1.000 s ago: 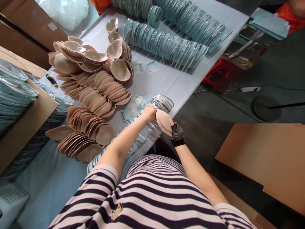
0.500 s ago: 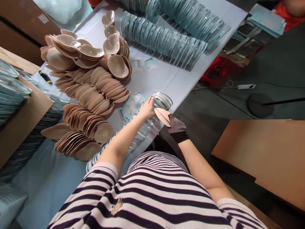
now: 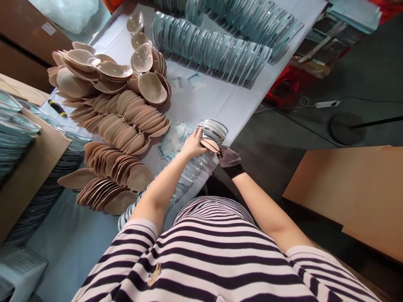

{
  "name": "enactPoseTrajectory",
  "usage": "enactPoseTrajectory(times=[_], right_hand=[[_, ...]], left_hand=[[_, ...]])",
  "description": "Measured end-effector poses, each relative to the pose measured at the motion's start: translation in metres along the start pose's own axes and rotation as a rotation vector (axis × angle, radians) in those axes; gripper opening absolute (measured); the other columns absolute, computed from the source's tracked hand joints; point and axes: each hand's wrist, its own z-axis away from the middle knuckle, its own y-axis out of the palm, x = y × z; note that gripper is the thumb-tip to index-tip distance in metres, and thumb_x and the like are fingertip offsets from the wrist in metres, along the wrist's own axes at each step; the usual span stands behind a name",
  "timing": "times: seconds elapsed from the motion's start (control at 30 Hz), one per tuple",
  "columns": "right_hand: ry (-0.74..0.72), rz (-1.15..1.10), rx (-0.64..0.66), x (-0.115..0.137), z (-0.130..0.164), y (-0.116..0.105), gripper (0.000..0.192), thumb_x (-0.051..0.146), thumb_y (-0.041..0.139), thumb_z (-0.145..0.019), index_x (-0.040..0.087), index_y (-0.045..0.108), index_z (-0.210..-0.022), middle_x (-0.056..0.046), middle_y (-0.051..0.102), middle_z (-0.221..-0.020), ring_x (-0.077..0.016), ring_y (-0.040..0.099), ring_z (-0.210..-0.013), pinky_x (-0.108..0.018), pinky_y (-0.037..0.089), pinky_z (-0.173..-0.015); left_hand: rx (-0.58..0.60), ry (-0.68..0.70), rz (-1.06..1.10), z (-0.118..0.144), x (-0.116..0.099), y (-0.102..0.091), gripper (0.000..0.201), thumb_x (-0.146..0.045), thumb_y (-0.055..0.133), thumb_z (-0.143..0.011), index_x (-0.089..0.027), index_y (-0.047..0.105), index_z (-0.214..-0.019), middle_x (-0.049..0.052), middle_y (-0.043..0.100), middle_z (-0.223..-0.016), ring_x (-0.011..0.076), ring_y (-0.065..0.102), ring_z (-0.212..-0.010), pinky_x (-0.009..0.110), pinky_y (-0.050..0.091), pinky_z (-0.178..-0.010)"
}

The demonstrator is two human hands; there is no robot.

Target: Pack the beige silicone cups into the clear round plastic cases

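Note:
A skin-coloured stick-on bra [image 3: 210, 145] is folded between my two hands, just over the near end of a row of clear plastic shells [image 3: 214, 126]. My left hand [image 3: 192, 144], bare, has its fingers bent around the left end of the bra, by the shells. On the other end, my right hand [image 3: 230, 159], in a dark dotted glove, closes its fingertips. More shells run under my left forearm. Printed cards [image 3: 171, 142] lie to the left of my left hand.
Rows of beige bra cups [image 3: 126, 121] stand on the white table [image 3: 233, 105] to the left. Long rows of clear shells [image 3: 210, 48] line the far side. Cardboard boxes [image 3: 346, 188] stand at the right. A yellow-black tool [image 3: 57, 108] lies at the left.
The bra has moved up and left against the clear shells, and less of it shows. My right hand has moved slightly up and left with it. The view has shifted a little.

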Motion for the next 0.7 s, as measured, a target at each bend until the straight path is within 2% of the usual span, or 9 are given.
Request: enactPoseTrajectory(times=[0.13, 0.27, 0.33, 0.4, 0.47, 0.53, 0.63, 0.7], right_hand=[[0.038, -0.046, 0.013, 0.002, -0.016, 0.020, 0.037, 0.028, 0.036, -0.101, 0.012, 0.065, -0.118, -0.017, 0.070, -0.121, -0.0241, 0.065, -0.104, -0.028, 0.045, -0.084], [0.125, -0.225, 0.024, 0.001, -0.026, 0.025, 0.029, 0.029, 0.049, -0.096, 0.014, 0.068, -0.113, -0.015, 0.073, -0.113, -0.0243, 0.067, -0.101, -0.031, 0.047, -0.087], [0.232, -0.475, 0.019, -0.001, -0.024, 0.023, 0.022, 0.026, 0.057, -0.091, 0.015, 0.067, -0.107, -0.013, 0.075, -0.102, -0.0226, 0.069, -0.093, -0.032, 0.051, -0.084], [0.351, -0.847, 0.056, -0.002, -0.019, 0.021, 0.019, 0.024, 0.059, -0.087, 0.016, 0.064, -0.104, -0.008, 0.074, -0.089, -0.0194, 0.070, -0.080, -0.032, 0.055, -0.076], [0.414, -1.203, 0.148, -0.002, -0.015, 0.020, 0.018, 0.027, 0.059, -0.087, 0.017, 0.059, -0.102, -0.004, 0.070, -0.081, -0.0167, 0.070, -0.069, -0.030, 0.057, -0.066], [0.417, -1.400, 0.242, -0.002, -0.013, 0.020, 0.018, 0.033, 0.059, -0.088, 0.019, 0.056, -0.099, -0.003, 0.068, -0.079, -0.0156, 0.069, -0.063, -0.027, 0.056, -0.058], [0.413, -1.408, 0.303, -0.005, -0.017, 0.017, 0.028, 0.045, 0.066, -0.084, 0.019, 0.058, -0.094, -0.004, 0.069, -0.080, -0.0148, 0.067, -0.056, -0.024, 0.051, -0.048], [0.374, -1.397, 0.314, -0.009, -0.022, 0.014, 0.036, 0.050, 0.073, -0.078, 0.019, 0.060, -0.090, -0.005, 0.070, -0.080, -0.0141, 0.065, -0.057, -0.024, 0.051, -0.050]], left_hand=[[0.011, 0.003, -0.004, 0.003, 0.000, 0.002, 0.113, -0.057, 0.079, -0.069, -0.026, 0.020, -0.160, 0.016, 0.020, -0.167, 0.0373, 0.028, -0.151, 0.044, 0.031, -0.117], [-0.017, -0.006, -0.006, 0.005, -0.002, 0.005, 0.111, -0.056, 0.079, -0.070, -0.026, 0.022, -0.160, 0.017, 0.019, -0.167, 0.0378, 0.025, -0.152, 0.046, 0.029, -0.119], [-0.017, -0.014, -0.021, 0.005, -0.004, 0.005, 0.111, -0.057, 0.077, -0.072, -0.024, 0.020, -0.161, 0.019, 0.019, -0.166, 0.0380, 0.024, -0.152, 0.047, 0.029, -0.118], [-0.001, -0.022, -0.046, 0.005, -0.005, 0.004, 0.111, -0.058, 0.076, -0.073, -0.022, 0.017, -0.161, 0.020, 0.018, -0.166, 0.0378, 0.023, -0.152, 0.048, 0.029, -0.118], [0.014, -0.035, -0.076, 0.005, -0.007, 0.003, 0.111, -0.060, 0.074, -0.074, -0.023, 0.015, -0.161, 0.019, 0.017, -0.167, 0.0369, 0.023, -0.153, 0.047, 0.028, -0.119], [0.023, -0.053, -0.102, 0.005, -0.008, 0.003, 0.111, -0.062, 0.073, -0.074, -0.025, 0.014, -0.161, 0.018, 0.016, -0.167, 0.0361, 0.022, -0.153, 0.046, 0.028, -0.119], [0.016, -0.043, -0.124, 0.007, -0.009, 0.003, 0.109, -0.063, 0.071, -0.076, -0.026, 0.014, -0.161, 0.016, 0.014, -0.168, 0.0361, 0.021, -0.153, 0.048, 0.029, -0.119], [-0.015, -0.005, -0.125, 0.008, -0.008, 0.004, 0.104, -0.061, 0.071, -0.077, -0.027, 0.018, -0.160, 0.014, 0.012, -0.168, 0.0355, 0.018, -0.154, 0.050, 0.029, -0.119]])
